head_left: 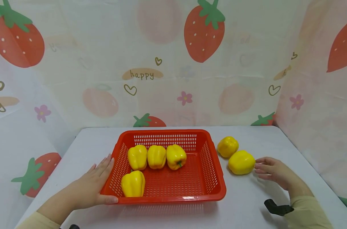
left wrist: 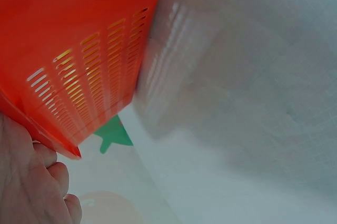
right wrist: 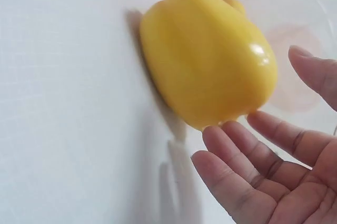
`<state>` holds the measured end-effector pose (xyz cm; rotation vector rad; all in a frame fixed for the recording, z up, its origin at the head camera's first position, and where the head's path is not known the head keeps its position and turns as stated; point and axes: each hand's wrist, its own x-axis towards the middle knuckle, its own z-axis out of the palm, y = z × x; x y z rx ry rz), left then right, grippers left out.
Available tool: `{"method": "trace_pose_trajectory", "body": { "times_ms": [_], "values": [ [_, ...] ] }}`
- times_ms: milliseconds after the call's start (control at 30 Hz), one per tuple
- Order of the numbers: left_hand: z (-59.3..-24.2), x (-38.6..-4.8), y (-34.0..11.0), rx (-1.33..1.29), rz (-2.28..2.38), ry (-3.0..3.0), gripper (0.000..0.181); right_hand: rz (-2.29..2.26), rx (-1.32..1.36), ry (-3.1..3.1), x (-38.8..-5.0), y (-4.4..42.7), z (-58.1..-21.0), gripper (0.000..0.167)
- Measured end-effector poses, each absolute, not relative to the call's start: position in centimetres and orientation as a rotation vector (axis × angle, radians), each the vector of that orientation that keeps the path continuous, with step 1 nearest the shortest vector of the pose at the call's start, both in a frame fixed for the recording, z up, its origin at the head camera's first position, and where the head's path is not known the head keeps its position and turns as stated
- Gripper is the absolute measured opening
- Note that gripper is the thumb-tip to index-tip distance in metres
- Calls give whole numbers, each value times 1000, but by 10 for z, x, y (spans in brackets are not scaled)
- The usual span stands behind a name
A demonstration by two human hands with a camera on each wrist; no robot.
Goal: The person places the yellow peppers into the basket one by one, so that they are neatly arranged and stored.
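Head view | left hand (head_left: 90, 187): fingers straight, resting on left rim of red basket (head_left: 173, 199), four yellow peppers (head_left: 133, 184) inside | right hand (head_left: 276, 173): fingers parted, holding nothing, tips at loose pepper (head_left: 242, 162) on bench (head_left: 256, 140), right of basket | second loose pepper (head_left: 228, 147): just far-left

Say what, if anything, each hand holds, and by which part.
Nothing visibly gripped: the left hand lies along the left rim of the rectangular red plastic basket; the open right hand is beside the nearer loose, blocky yellow bell pepper.
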<state>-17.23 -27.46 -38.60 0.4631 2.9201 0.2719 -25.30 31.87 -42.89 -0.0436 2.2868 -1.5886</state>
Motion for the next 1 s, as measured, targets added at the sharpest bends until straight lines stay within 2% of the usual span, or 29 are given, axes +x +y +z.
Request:
{"method": "trace_pose_trajectory", "body": {
  "times_ms": [167,400,667,1000],
  "values": [
    [-387,-172,-275,467,267,2924,123,-1596,67,2268,-255,311,-434,61],
    [-385,-172,-274,458,284,2913,123,-1528,218,2297,-259,300,-440,81],
    [-385,-172,-274,454,288,2913,123,-1492,376,2350,-261,283,-441,94],
    [-384,-171,-274,454,302,2914,123,-1462,428,2357,-263,276,-443,92]
  ]
}}
